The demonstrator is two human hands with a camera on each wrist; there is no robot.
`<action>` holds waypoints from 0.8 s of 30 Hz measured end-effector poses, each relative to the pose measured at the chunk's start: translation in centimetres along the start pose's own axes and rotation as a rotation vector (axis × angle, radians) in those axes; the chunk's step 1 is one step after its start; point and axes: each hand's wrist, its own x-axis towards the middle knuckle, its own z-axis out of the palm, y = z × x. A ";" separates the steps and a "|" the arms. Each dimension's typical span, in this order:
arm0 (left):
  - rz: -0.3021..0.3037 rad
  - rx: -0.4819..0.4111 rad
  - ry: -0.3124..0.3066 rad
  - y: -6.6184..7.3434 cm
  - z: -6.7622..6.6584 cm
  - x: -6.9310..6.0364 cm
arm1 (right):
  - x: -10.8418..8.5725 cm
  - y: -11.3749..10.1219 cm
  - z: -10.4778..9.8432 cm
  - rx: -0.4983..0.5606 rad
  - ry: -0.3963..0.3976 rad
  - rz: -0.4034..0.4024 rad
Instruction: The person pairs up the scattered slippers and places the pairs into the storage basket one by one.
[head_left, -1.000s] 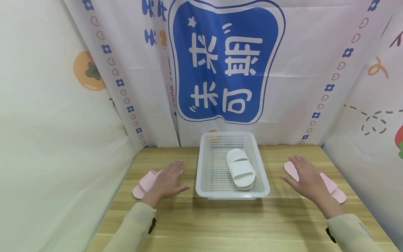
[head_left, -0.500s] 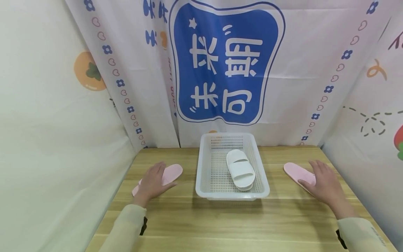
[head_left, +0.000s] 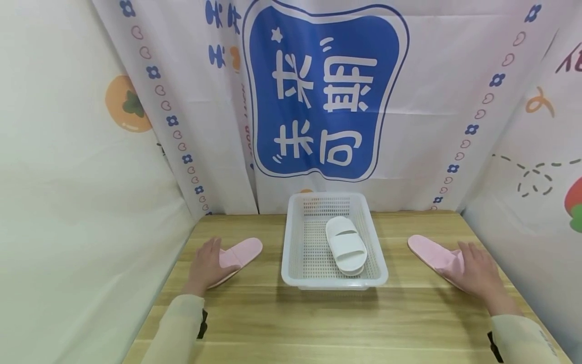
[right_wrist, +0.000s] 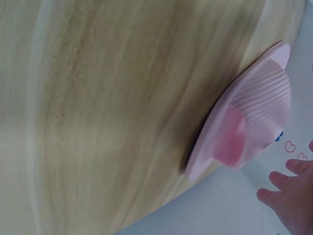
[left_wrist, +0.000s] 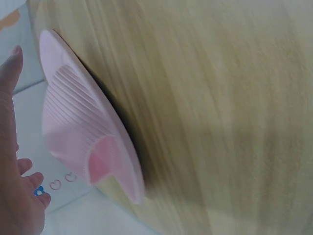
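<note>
Here, ribbed pink slippers (left_wrist: pixel 76 105) flank a perforated basket (head_left: pixel 334 282).

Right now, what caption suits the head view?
Left hand at one pink slipper, right hand at another pink slipper, white slippers in a basket between.

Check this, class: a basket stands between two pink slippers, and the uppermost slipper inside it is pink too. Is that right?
The colour is wrong: the uppermost slipper inside is white, as the head view shows. The basket does stand between one pink slipper and another.
</note>
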 end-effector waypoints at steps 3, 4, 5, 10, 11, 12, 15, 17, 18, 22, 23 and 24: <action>-0.010 0.010 0.001 -0.4 0.0 -0.3 | -0.2 0.2 0.2 0.025 -0.009 0.008; -0.014 0.015 -0.001 -0.5 0.1 -0.4 | -0.3 0.3 0.3 0.032 -0.014 0.009; -0.014 0.015 0.002 -0.7 0.1 -0.4 | -0.4 0.4 0.3 0.039 -0.020 0.012; -0.034 -0.006 -0.002 -1.0 0.5 -0.6 | -0.6 0.8 0.6 0.074 -0.046 0.019; -0.042 -0.016 -0.005 -1.1 0.5 -0.7 | -0.6 0.8 0.7 0.081 -0.051 0.020; -0.052 -0.028 -0.009 -1.2 0.6 -0.7 | -0.6 0.9 0.7 0.086 -0.057 0.020; -0.070 -0.054 -0.017 -1.5 0.9 -0.7 | -0.6 1.0 0.9 0.094 -0.065 0.015; -0.076 -0.067 -0.015 -1.7 1.1 -0.7 | -0.7 1.1 1.0 0.092 -0.060 0.012; -0.076 -0.075 -0.012 -1.7 1.2 -0.8 | -0.7 1.2 1.1 0.090 -0.059 0.011; -0.073 -0.096 -0.004 -1.8 1.4 -0.8 | -0.7 1.5 1.3 0.082 -0.055 0.008; -0.074 -0.100 -0.006 -1.8 1.4 -0.8 | -0.7 1.5 1.4 0.085 -0.058 0.008; -0.076 -0.105 -0.009 -1.8 1.5 -0.8 | -0.7 1.5 1.4 0.085 -0.062 0.008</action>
